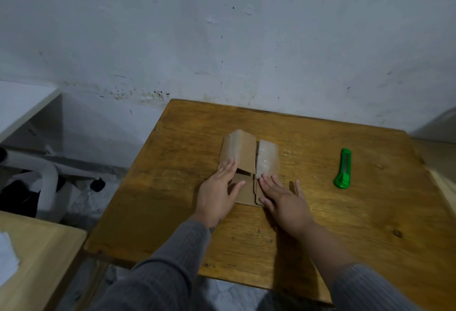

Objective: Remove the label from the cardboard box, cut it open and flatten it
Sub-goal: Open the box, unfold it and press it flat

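Note:
A small brown cardboard box (244,155) lies opened out on the wooden table (320,224). Its two far flaps carry shiny clear tape and stand slightly raised. My left hand (218,192) lies flat with straight fingers on the box's left part. With its fingers spread, my right hand (281,197) presses the right part down. A green utility knife (343,169) rests on the table to the right of the box, apart from both hands. I see no label on the box.
A stained white wall (222,39) rises behind the table. Part of a second, lighter wooden table (37,256) shows at the lower left. A white shelf (22,103) and white chair parts (49,182) stand at the left.

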`<state>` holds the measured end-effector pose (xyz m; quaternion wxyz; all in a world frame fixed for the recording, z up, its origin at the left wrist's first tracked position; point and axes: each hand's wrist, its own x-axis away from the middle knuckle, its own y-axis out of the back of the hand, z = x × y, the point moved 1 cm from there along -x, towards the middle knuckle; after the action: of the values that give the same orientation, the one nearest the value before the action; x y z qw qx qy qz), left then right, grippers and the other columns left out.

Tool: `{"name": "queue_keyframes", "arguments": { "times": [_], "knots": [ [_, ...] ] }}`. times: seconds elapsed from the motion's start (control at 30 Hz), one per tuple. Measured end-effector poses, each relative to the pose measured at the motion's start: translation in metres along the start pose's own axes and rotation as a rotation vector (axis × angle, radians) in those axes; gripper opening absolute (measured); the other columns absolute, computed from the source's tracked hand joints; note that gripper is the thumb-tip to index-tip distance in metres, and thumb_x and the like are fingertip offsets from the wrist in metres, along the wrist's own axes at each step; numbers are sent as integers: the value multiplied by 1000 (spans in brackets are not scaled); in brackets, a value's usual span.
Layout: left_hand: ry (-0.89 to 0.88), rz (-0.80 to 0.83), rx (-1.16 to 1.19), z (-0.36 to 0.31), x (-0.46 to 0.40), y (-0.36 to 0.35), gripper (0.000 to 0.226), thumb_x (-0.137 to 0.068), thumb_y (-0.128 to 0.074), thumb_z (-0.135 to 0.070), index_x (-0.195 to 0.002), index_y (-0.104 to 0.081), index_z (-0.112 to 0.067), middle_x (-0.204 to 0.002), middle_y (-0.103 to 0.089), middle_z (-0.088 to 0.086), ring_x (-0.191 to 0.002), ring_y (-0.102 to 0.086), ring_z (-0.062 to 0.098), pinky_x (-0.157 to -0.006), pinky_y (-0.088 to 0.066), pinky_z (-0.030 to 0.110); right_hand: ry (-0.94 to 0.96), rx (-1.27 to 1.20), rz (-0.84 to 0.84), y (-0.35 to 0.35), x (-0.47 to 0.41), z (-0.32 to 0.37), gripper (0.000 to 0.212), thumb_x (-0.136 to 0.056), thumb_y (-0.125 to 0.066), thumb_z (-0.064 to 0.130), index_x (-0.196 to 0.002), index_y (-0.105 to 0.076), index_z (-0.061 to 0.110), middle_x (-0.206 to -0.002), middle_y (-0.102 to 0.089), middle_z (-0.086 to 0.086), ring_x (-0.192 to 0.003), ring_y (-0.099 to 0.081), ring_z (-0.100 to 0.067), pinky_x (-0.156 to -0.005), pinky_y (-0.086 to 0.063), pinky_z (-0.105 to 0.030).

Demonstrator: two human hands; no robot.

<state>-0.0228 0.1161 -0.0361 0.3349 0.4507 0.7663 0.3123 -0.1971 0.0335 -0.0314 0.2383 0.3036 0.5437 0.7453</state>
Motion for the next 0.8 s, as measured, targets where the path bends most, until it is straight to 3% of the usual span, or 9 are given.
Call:
{"name": "queue_keyframes", "arguments": {
  "times": [0.2, 0.3, 0.4, 0.5, 0.6, 0.8],
  "knots": [
    [-106, 49, -183, 0, 4, -11, 61, -98, -38, -45, -150, -20, -19, -156, -17, -6, -143, -14, 5, -115, -14, 20, 32, 17, -27, 2, -2, -1, 55, -99, -30, 45, -149, -12, 33, -156, -9, 19, -139, 4, 3, -115, 11, -41],
    [-97, 97, -193, 3, 6, -14, 60, -100, -34, -40, -151, -9, -21, -158, -7, -7, -145, -5, 4, -119, -12, 28, 82, 36, -87, 3, -3, 0, 55, -98, -34, 42, -149, -20, 26, -157, -18, 12, -145, -9, -5, -115, 10, -35],
    [-109, 91, -201, 3, 7, -18, 60, -100, -34, -37, -151, -10, -18, -159, -9, -4, -145, -4, 6, -119, -14, 27, 120, -9, -151, 6, -7, 4, 55, -98, -40, 37, -147, -27, 18, -156, -25, 3, -145, -13, -10, -114, 6, -28],
    [-121, 42, -225, 3, 6, -19, 56, -99, -39, -32, -150, -21, -15, -157, -21, -2, -144, -16, 8, -117, -23, 28, 116, -18, -132, 0, -9, 5, 57, -100, -30, 36, -150, -14, 13, -159, -10, -2, -146, -11, -16, -111, 1, -24],
    [-157, -23, -236, 5, 5, -17, 52, -96, -49, -25, -145, -36, -10, -150, -38, 2, -139, -33, 11, -112, -28, 25, 144, 0, -120, -9, -10, 2, 59, -98, -17, 38, -151, -4, 13, -160, 7, -1, -145, 9, -9, -113, 7, -27],
    [-84, -135, -239, -7, -6, -16, 41, -87, -68, -19, -126, -60, -9, -129, -61, 5, -116, -59, 14, -97, -41, 24, 147, -63, -76, -10, -9, 4, 56, -102, -23, 30, -150, -1, 13, -159, 10, 1, -139, 18, -3, -115, 7, -26]
  ]
}}
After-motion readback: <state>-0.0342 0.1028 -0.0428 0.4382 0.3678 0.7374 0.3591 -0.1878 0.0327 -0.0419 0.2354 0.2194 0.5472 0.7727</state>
